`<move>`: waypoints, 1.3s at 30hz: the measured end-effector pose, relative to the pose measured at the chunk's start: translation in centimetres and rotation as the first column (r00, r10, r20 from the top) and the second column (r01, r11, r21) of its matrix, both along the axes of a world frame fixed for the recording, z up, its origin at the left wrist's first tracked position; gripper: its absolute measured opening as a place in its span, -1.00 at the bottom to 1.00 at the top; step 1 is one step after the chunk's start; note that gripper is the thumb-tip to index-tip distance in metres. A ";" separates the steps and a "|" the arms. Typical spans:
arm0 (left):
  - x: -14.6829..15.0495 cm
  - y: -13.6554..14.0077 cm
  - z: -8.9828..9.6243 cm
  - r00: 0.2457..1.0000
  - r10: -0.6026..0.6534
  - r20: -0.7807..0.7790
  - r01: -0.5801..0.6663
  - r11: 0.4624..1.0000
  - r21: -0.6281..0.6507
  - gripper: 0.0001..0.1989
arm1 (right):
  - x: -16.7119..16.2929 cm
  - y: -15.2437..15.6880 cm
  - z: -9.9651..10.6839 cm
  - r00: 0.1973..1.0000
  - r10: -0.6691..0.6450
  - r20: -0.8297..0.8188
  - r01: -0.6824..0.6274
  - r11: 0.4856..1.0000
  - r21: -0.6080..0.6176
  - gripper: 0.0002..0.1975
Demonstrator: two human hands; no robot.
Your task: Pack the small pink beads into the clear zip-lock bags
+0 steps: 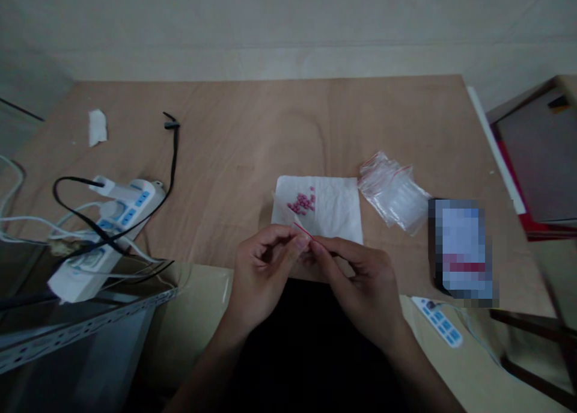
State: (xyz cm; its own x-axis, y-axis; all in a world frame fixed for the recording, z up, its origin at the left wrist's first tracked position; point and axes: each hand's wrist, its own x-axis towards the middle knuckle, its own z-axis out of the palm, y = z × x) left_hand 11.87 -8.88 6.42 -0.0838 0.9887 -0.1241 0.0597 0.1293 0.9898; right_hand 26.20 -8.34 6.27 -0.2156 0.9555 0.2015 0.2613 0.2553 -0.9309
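My left hand point(265, 269) and my right hand point(360, 275) meet at the near edge of the table, thumbs and fingers pinched on a small clear zip bag point(301, 226) with a red strip along its top. Most of the bag is hidden behind the fingers. Just beyond lies a white paper sheet point(338, 202), and on its left half several small pinkish-red beads or pills point(303, 203) sit in a loose cluster; their exact kind cannot be made out. To the right of the sheet, a pile of clear zip bags point(396, 190) with red strips lies flat.
A blurred-out phone-like device point(464, 250) lies at the right of the wooden table point(225, 142). On the left are a white power strip point(135, 202) with tangled cords, a black cable point(175, 154) and a white paper scrap point(97, 127). Another power strip point(437, 321) sits below the table, right.
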 end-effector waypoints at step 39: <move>-0.6 0.0 3.7 0.845 -0.204 -0.494 0.267 0.962 0.060 -0.75 | 3.2 1.5 -1.4 0.956 0.249 -0.154 -0.228 0.964 0.138 -0.48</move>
